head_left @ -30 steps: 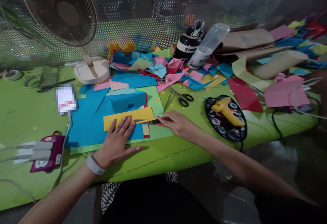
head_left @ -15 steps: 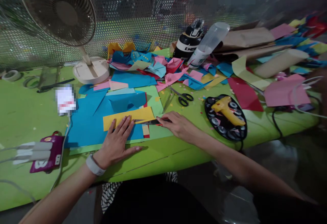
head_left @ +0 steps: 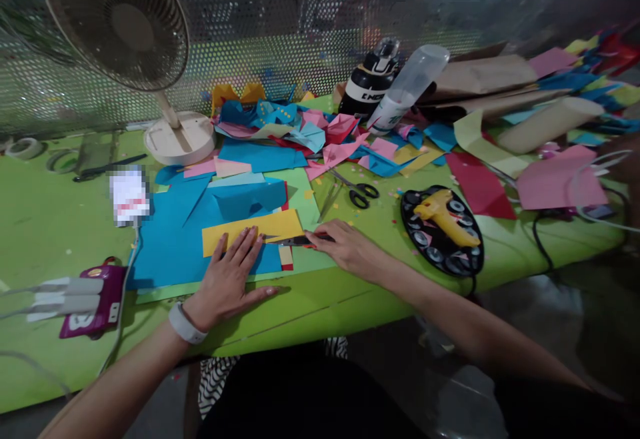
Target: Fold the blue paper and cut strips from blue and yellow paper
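Note:
My left hand point(head_left: 231, 277) lies flat with its fingers stretched over a yellow paper strip point(head_left: 280, 223), pressing it onto blue paper point(head_left: 165, 252). Closed around the handles of a pair of scissors point(head_left: 295, 241) is my right hand point(head_left: 345, 247). The scissors' blades point left along the strip's lower right edge, close to my left fingertips. Part of the strip is hidden beneath my left fingers. Light green paper point(head_left: 310, 262) shows under the blue sheets.
A second pair of scissors point(head_left: 359, 195) lies beyond my right hand. To the right, a yellow glue gun point(head_left: 447, 219) rests on a black tray point(head_left: 417, 215). A fan point(head_left: 177, 139), phone point(head_left: 129, 193), purple power strip point(head_left: 95, 299) and two bottles point(head_left: 370, 85) surround the paper scraps.
The scissors' blades have come closer together at the strip's lower edge. My left hand stays in place on the paper.

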The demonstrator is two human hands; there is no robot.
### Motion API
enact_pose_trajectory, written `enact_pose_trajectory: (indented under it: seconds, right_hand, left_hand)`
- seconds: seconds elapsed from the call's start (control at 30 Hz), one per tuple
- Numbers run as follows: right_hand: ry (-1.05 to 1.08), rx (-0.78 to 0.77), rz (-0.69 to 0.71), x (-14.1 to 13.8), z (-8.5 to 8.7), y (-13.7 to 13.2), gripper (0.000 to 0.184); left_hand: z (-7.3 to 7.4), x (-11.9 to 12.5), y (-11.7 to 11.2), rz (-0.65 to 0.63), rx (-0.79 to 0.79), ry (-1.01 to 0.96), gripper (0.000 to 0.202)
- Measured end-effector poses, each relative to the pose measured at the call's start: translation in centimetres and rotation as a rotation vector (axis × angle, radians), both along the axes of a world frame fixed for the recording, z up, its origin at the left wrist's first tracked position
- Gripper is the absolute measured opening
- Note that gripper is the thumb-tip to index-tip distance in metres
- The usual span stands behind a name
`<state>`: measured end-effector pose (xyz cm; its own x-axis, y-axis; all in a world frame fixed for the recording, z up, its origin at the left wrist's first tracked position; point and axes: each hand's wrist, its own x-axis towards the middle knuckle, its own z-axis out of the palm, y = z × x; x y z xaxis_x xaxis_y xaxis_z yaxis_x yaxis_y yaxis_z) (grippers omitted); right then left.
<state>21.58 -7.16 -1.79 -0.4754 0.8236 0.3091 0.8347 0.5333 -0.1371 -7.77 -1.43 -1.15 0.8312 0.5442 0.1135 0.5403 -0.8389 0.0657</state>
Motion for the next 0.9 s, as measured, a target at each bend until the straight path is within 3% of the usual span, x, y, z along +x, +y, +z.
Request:
enact_pose_trajectory:
  seconds: [0.9]
  right_hand:
    - [-0.057, 0.029, 0.005, -0.71, 0.26, -0.06, 0.033]
  left_hand:
    - [-0.05, -0.09, -0.04, 0.000, 0.008, 0.003, 0.093]
